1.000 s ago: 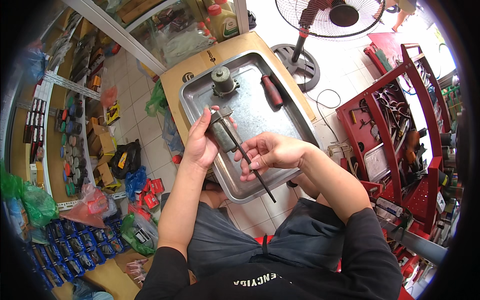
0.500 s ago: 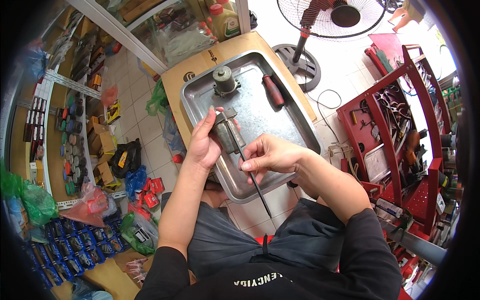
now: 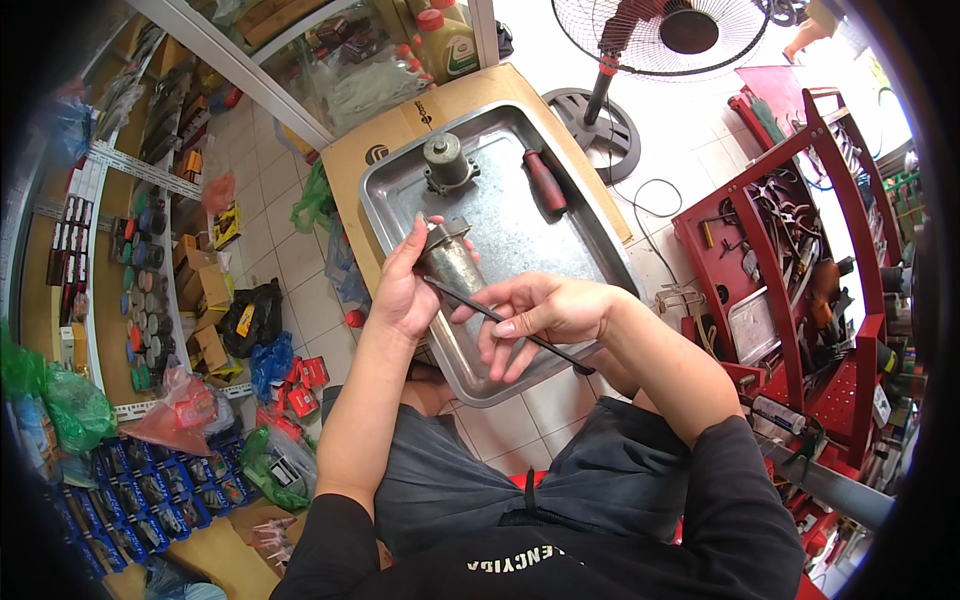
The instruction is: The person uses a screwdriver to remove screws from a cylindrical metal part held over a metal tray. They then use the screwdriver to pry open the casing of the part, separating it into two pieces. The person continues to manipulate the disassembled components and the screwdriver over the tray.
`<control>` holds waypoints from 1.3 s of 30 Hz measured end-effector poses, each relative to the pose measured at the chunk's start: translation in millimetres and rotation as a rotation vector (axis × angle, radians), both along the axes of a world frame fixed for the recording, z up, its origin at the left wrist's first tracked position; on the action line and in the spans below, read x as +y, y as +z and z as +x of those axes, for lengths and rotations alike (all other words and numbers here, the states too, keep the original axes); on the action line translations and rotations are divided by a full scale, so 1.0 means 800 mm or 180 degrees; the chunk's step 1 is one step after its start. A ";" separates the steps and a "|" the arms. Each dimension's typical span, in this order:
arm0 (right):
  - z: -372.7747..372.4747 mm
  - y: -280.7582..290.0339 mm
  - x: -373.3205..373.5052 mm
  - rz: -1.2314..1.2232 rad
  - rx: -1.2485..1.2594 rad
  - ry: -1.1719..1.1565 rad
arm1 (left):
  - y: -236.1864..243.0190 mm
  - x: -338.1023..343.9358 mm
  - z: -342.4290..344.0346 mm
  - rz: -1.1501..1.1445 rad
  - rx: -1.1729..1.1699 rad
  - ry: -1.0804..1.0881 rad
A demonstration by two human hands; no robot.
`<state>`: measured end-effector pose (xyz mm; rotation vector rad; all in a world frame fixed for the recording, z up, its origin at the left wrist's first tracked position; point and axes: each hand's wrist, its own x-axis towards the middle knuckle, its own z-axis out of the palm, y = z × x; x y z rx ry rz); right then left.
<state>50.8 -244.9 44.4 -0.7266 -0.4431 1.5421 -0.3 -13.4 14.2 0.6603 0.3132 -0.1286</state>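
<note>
My left hand [image 3: 402, 290] grips a grey metal cylinder-shaped part [image 3: 452, 262] above the near left corner of a metal tray [image 3: 520, 230]. My right hand [image 3: 545, 312] holds a thin black rod-like tool [image 3: 520, 330], its tip touching the side of the part. Farther back in the tray stand a round metal part with a flange [image 3: 446, 162] and a red-handled tool [image 3: 545, 182].
The tray rests on a cardboard box [image 3: 400, 130] on a tiled floor. A pedestal fan [image 3: 650, 40] stands behind it. A red tool rack [image 3: 800, 260] is on the right, shelves of small goods [image 3: 140, 250] on the left, blue packets [image 3: 120, 500] lower left.
The thin tool has swung from a steep angle to lie flatter across the part. My right hand has shifted slightly right and down. The left hand keeps its grip on the part.
</note>
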 end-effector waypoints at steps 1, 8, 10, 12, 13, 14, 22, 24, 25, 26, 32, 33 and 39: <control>-0.002 0.015 0.001 -0.0123 -0.0182 -0.0111 | 0.002 0.002 -0.001 -0.0033 -0.0012 0.0026; 0.019 0.041 -0.019 -0.0563 -0.0692 -0.1424 | 0.002 0.015 0.004 -0.0333 -0.0089 0.0227; 0.032 0.029 -0.020 0.0401 0.0479 -0.1834 | 0.004 0.017 0.005 -0.0418 -0.0150 0.0276; 0.023 0.027 -0.014 -0.0105 0.0422 -0.2531 | 0.005 0.019 0.007 -0.0498 -0.0187 0.0320; 0.015 0.037 -0.004 -0.0354 0.0397 -0.2856 | 0.004 0.023 0.007 -0.0523 -0.0192 0.0359; 0.003 0.051 0.003 -0.0678 0.0508 -0.2706 | 0.003 0.027 0.006 -0.0543 -0.0186 0.0398; -0.013 0.052 0.008 -0.0736 0.0338 -0.2038 | 0.005 0.037 0.008 -0.0728 -0.0340 0.0544; -0.013 0.043 0.003 -0.0894 -0.0481 -0.1303 | 0.006 0.039 0.011 -0.0777 -0.0339 0.0570; -0.010 0.040 0.003 -0.0910 -0.0833 -0.1105 | 0.006 0.041 0.009 -0.0746 -0.0300 0.0585; -0.010 0.041 0.001 -0.0802 -0.0785 -0.1278 | 0.006 0.043 0.008 -0.0715 -0.0262 0.0601; -0.009 0.049 -0.004 -0.0994 -0.1360 -0.0813 | 0.006 0.040 0.007 -0.0541 -0.0294 0.0727; -0.010 0.050 -0.003 -0.1123 -0.1475 -0.0728 | 0.003 0.041 0.007 -0.0425 -0.0307 0.0740; -0.011 0.046 -0.001 -0.1125 -0.1634 -0.0831 | 0.004 0.036 0.009 -0.0492 -0.0337 0.0735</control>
